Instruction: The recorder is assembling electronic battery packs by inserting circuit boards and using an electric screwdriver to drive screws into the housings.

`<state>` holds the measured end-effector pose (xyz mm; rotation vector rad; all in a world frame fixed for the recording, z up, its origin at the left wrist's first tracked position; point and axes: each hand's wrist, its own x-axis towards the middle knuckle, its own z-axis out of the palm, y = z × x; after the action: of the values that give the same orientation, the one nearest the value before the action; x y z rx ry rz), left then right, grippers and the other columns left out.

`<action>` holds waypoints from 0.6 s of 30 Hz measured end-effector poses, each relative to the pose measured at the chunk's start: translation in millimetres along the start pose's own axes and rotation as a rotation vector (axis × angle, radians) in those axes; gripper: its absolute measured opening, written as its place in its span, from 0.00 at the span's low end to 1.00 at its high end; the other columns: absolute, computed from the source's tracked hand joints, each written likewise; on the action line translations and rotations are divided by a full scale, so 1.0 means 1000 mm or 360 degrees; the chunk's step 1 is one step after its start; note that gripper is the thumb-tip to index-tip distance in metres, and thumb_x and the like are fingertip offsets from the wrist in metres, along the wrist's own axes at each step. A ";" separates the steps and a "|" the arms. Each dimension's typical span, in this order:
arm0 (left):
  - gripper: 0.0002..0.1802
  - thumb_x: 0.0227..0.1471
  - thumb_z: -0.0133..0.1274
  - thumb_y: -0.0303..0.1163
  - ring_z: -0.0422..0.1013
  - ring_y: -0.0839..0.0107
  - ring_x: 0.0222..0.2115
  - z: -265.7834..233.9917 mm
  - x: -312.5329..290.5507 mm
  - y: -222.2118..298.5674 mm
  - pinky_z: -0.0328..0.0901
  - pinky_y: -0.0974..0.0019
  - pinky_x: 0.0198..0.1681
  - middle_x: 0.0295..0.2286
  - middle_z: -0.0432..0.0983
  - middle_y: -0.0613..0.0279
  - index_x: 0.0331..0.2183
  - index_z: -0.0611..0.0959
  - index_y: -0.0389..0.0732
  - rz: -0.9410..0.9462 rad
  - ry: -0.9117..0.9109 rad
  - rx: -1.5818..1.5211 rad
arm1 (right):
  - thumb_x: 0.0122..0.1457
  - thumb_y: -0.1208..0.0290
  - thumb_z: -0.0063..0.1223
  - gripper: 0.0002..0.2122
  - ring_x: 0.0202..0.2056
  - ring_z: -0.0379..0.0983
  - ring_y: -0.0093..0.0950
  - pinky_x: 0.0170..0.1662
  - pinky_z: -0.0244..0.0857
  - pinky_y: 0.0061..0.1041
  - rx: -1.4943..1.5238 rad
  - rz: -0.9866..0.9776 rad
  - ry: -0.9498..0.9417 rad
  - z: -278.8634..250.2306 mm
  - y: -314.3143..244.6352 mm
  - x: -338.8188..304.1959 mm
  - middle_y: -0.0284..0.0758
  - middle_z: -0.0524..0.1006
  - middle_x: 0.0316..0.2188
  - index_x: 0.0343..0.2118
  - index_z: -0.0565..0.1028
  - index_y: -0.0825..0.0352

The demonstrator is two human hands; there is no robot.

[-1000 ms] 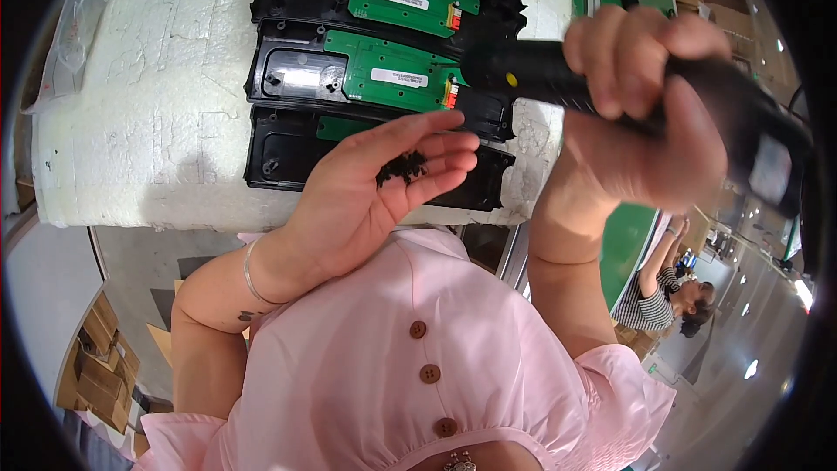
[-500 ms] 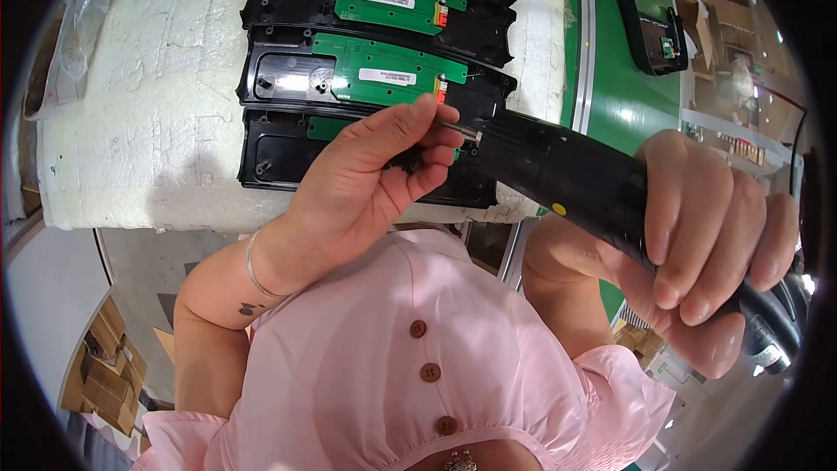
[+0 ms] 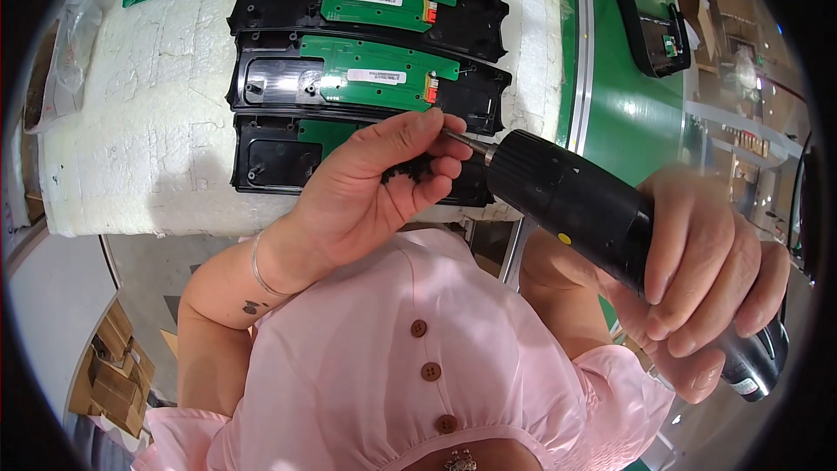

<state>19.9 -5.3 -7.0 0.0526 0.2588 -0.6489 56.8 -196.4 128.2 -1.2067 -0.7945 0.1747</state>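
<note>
while, in the head view, the right hand [image 3: 706, 275] wraps its fingers round the black power driver [image 3: 580, 201], slanting near the white foam [image 3: 148, 122], the left hand [image 3: 362, 174] has thumb and forefinger clamped at the tip of the metal bit [image 3: 475, 145]; what sits between them i cannot tell. the driver looks stiff, smooth and fairly weighty, best held round its barrel. small dark pieces [image 3: 399, 174] in the left palm look light, easily spilled. green boards [image 3: 301, 85] seem fragile, best taken by edges; their white labels [image 3: 377, 76] carry print too small to read.
</note>
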 end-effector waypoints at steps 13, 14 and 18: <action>0.21 0.57 0.35 0.36 0.63 0.62 0.46 0.017 0.009 -0.017 0.61 0.67 0.49 0.45 0.64 0.45 0.44 0.68 0.28 -0.0082 0.0225 0.0290 | 0.43 0.73 0.37 0.13 0.17 0.54 0.21 0.26 0.52 0.26 -0.0219 -0.0239 0.0463 -0.013 0.067 0.020 0.28 0.59 0.15 0.34 0.67 0.68; 0.21 0.57 0.35 0.36 0.63 0.62 0.46 0.016 0.008 -0.015 0.61 0.67 0.49 0.45 0.64 0.45 0.44 0.68 0.28 -0.0092 0.0218 0.0292 | 0.44 0.71 0.37 0.13 0.17 0.55 0.22 0.27 0.52 0.26 -0.0267 -0.0203 0.0496 -0.019 0.069 0.021 0.29 0.60 0.15 0.34 0.66 0.68; 0.16 0.54 0.42 0.28 0.70 0.67 0.37 0.008 0.003 -0.009 0.67 0.73 0.41 0.37 0.71 0.50 0.44 0.69 0.30 -0.0080 0.0275 0.0639 | 0.44 0.71 0.38 0.12 0.17 0.54 0.22 0.28 0.53 0.26 -0.0226 -0.0121 0.0581 -0.023 0.081 0.024 0.29 0.59 0.15 0.32 0.66 0.68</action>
<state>18.7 -15.0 -0.1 0.4902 0.2938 -0.7397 111.1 -170.6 64.6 -1.2926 -0.5373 -0.1644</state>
